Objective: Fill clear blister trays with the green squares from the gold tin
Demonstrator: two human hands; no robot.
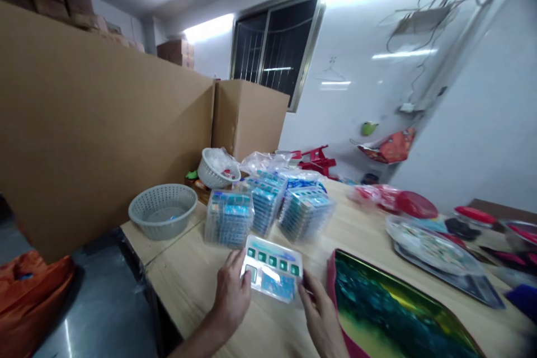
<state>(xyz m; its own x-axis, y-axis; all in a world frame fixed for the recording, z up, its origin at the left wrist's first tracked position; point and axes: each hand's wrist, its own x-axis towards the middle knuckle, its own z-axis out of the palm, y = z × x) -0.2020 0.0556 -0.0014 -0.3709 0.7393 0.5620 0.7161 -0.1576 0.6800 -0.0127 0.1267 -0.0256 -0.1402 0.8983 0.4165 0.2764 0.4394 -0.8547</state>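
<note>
Between my two hands is a flat clear plastic case (pixel 272 282) with a row of dark green squares along its top and blue pieces below. My left hand (pixel 231 291) grips its left edge, thumb on the front. At the lower right edge, the fingers of my right hand (pixel 319 313) close on the case too. Just behind it stand stacks of similar cases: one on the left (pixel 229 221), one in the middle (pixel 264 201) and one on the right (pixel 305 212). Motion blur softens the details.
A red-rimmed tray (pixel 331 279) with dark green contents lies right of my hands. Left stands a grey perforated basket (pixel 163 212); a smaller white basket (pixel 218 168) holds clear plastic. Large cardboard (pixel 104 123) walls the left side. Farther right is a metal tray (pixel 482 285) bearing a plastic dish.
</note>
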